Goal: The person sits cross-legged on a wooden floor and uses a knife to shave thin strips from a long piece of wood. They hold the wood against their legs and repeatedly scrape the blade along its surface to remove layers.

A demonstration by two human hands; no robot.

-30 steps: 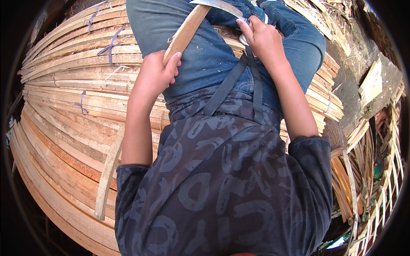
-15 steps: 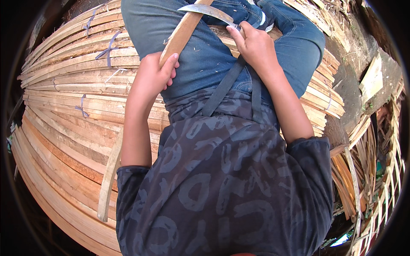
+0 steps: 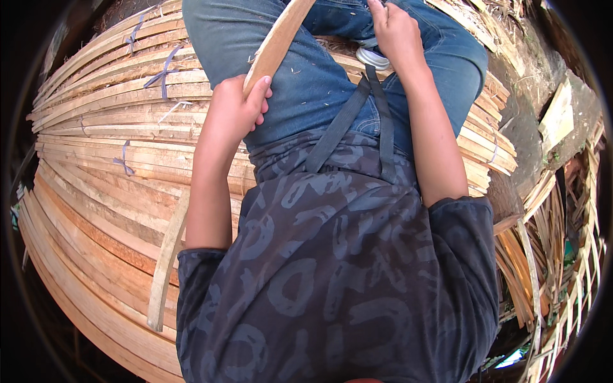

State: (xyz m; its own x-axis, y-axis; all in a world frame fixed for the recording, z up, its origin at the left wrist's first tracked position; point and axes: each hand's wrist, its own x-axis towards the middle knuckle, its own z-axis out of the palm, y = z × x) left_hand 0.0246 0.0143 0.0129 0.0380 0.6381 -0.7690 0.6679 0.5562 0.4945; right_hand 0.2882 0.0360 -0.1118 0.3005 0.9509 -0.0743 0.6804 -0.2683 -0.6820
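My left hand point(image 3: 239, 105) is closed around the lower end of a flat wooden slat point(image 3: 276, 54). The slat slants up and away over my left thigh, and its far end passes out of the top of the view. Small shavings cling along its left edge. Farther off to the right, over my right leg, my right hand point(image 3: 397, 32) is closed, with the thumb laid forward. It grips the curved knife seen half a second ago; the blade is now beyond the top edge.
Bundles of wooden slats point(image 3: 115, 118) tied with purple strips lie at my left. A loose slat point(image 3: 167, 268) rests across longer boards point(image 3: 83, 255). More bundled slats point(image 3: 485, 140) lie at my right, beside a stone point(image 3: 530, 121) and a woven lattice point(image 3: 584, 268).
My right hand has moved up and slightly right, away from me, carrying the knife off the slat and out of view. My left hand and the slat have shifted slightly right.
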